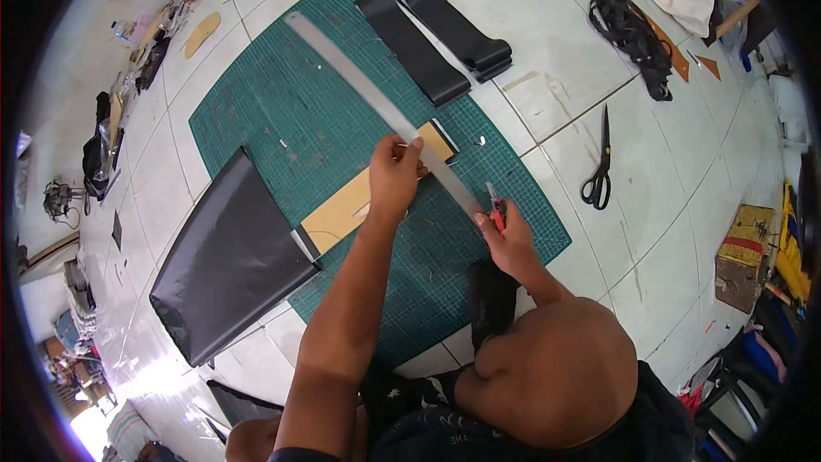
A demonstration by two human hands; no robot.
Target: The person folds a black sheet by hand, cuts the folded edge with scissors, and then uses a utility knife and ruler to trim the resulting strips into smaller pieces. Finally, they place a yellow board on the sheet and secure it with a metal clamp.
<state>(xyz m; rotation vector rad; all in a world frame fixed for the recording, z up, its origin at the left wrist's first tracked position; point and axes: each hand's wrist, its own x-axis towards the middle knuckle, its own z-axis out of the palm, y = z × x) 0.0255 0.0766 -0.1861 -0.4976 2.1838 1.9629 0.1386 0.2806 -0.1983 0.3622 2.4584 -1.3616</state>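
Closest to the camera is the person's bent knee [547, 376], at the near edge of the green cutting mat [282, 111] that lies on the tiled floor. A long metal ruler [359, 77] lies diagonally on the mat, from its far left part toward its near right side. Near the mat's centre it crosses a tan card piece [342, 210] that rests flat. The left hand [395, 178] presses on the ruler above this card. Its fingers are bent on top of the metal and close around nothing; they only push down. The right hand [510, 239], over the near right part of the mat, has its fingers closed tight around a red-handled knife [494, 205] just beside the ruler's near end. I cannot tell if the blade touches the mat. A large black sheet [227, 261] overlaps the mat's near left edge, and 2 black strips [436, 30] lie across its far right edge. Scissors [599, 162] rest on the tiles well apart from the mat's right side.

I judge the ruler to be stiff, thin and smooth, so it may slide on the card. It is best pressed from above, near the cutting place, with the fingertips away from its edge. The card looks light and easy to shift. The knife is light but sharp and should be held only by its red handle.
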